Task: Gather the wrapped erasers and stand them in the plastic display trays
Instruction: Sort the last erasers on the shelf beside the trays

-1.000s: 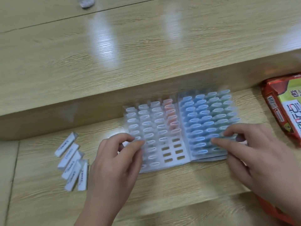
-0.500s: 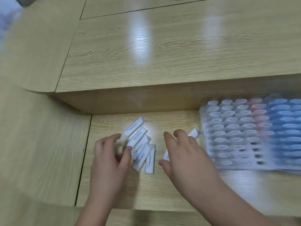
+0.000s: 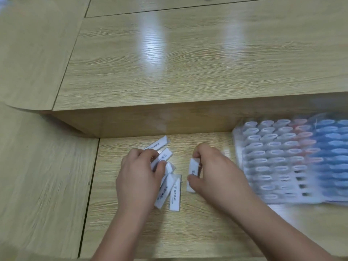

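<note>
Both hands are down on the lower desk (image 3: 169, 232) now, in the middle of the frame. The left hand (image 3: 139, 178) sits over the loose erasers (image 3: 175, 194), a small fan of white wrapped sticks with dark print on their labels, lying flat and overlapping at the centre. Its fingers are curled, and the thumb and fingertips pinch a labelled eraser (image 3: 163, 156) near the top of the fan. One more stick (image 3: 158, 144) lies just above that, angled toward the upper right and free of the hand. Two others poke out from under the palm at the bottom of the fan, side by side.

Just to the right, the right hand (image 3: 216, 172) is clamped on a white eraser (image 3: 194, 167), with the forefinger hooked over its top end and the thumb pressing lower down. I cannot tell whether a second stick lies below the thumb.

At the right edge of the frame are the display trays (image 3: 240, 153), blurred, lying flat against the step of the raised shelf (image 3: 188, 63). The standing erasers (image 3: 273, 146) fill most of their slots: white rows on the left, a pinkish column, then blue running out of frame. A few dark slots (image 3: 301, 186) at the lower right of the white block are open. The hands are near the trays, not touching them.
</note>
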Motion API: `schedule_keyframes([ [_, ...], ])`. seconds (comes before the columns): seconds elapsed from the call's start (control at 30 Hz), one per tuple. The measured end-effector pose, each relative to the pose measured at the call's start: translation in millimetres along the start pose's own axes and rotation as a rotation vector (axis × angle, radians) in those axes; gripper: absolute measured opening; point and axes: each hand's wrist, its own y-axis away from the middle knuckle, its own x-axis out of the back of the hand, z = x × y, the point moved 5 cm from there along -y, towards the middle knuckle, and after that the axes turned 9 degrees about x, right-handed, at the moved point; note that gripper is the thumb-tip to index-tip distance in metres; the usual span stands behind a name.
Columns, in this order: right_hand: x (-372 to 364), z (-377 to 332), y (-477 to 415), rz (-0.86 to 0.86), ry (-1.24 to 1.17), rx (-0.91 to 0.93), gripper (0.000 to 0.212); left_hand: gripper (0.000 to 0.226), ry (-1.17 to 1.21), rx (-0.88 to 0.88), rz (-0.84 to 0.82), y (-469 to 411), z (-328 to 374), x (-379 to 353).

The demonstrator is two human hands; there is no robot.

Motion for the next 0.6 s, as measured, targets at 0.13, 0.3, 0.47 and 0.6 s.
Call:
schedule_keyframes([
  [0.13,16,2,4,0.12,-0.367,-0.034,0.011,0.009,0.222,0.044,-0.028,0,10,12],
  [0.3,70,15,36,0.285,-0.671,0.017,0.011,0.01,0.559,-0.012,-0.103,30,45,34],
  [0.47,127,65,74,0.479,-0.739,0.021,0.014,0.02,0.571,-0.21,-0.15,61,85,35],
  [0.6,150,109,100,0.589,-0.641,0.03,0.017,0.03,0.544,-0.374,-0.185,91,120,25],
])
